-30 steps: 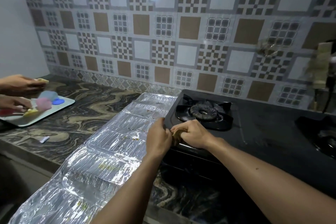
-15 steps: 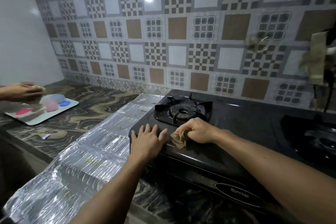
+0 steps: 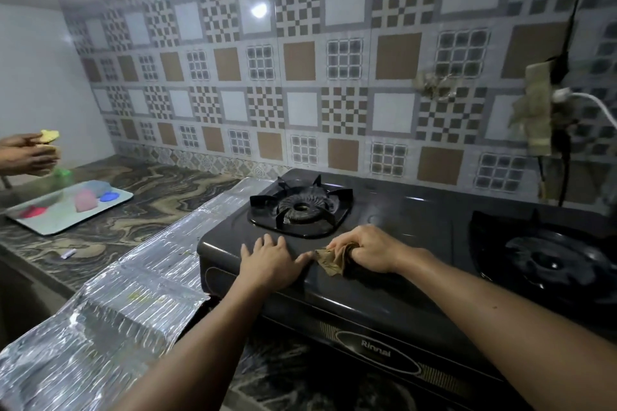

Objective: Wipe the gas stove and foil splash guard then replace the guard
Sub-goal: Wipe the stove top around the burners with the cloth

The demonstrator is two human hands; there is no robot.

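My left hand lies flat, fingers spread, on the stove top near its front left corner. My right hand grips a crumpled brown rag just beside it, pressed to the black surface in front of the left burner. The foil guard lies flat on the worktop, touching the stove's left side. Farther left, a tray holds coloured bits, with another person's hands above it.

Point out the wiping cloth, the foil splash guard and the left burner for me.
wiping cloth (image 3: 329, 260): head view, crumpled end outside the right hand.
foil splash guard (image 3: 140, 297): head view, middle of flat sheet.
left burner (image 3: 302, 207): head view, ring centre.
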